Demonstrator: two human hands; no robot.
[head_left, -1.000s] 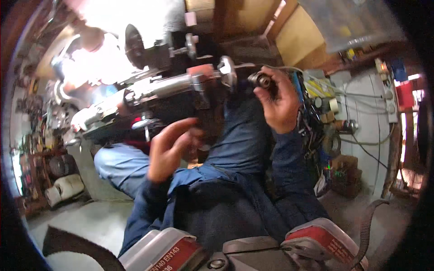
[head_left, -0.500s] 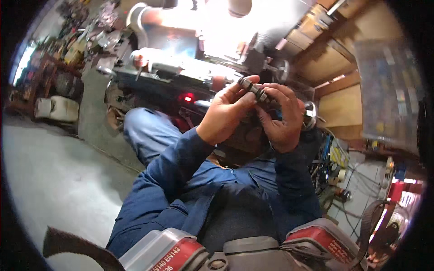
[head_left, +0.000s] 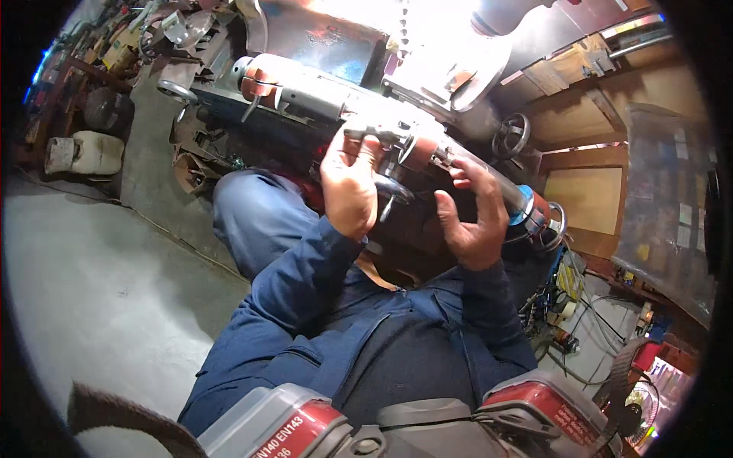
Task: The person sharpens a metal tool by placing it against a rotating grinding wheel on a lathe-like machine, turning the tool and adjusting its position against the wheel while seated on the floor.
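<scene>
My left hand [head_left: 351, 183] pinches a small metal camshaft [head_left: 388, 135] between thumb and fingers. The camshaft is a short shaft with raised lobes, held roughly level in front of the machine [head_left: 313, 99]. Bright glare washes out part of its outline. To the right, my right hand [head_left: 477, 217] is open, thumb and fingers apart and holding nothing. Its fingertips are close to a metal fitting [head_left: 443, 156] on the machine; whether they touch it I cannot tell. A small handwheel [head_left: 393, 189] sits between my two hands.
More handwheels stand at the machine's left [head_left: 177, 91] and right [head_left: 511, 136]. A large round wheel [head_left: 485, 76] shows behind in strong light. A whitish plastic canister [head_left: 98, 153] stands on the left; cables [head_left: 599, 317] lie at the lower right. Respirator filters [head_left: 286, 420] fill the lower edge.
Both hands were on the camshaft; my right hand has let go and opened. My left hand has moved slightly left with the camshaft. The view has shifted, showing more of the machine.
</scene>
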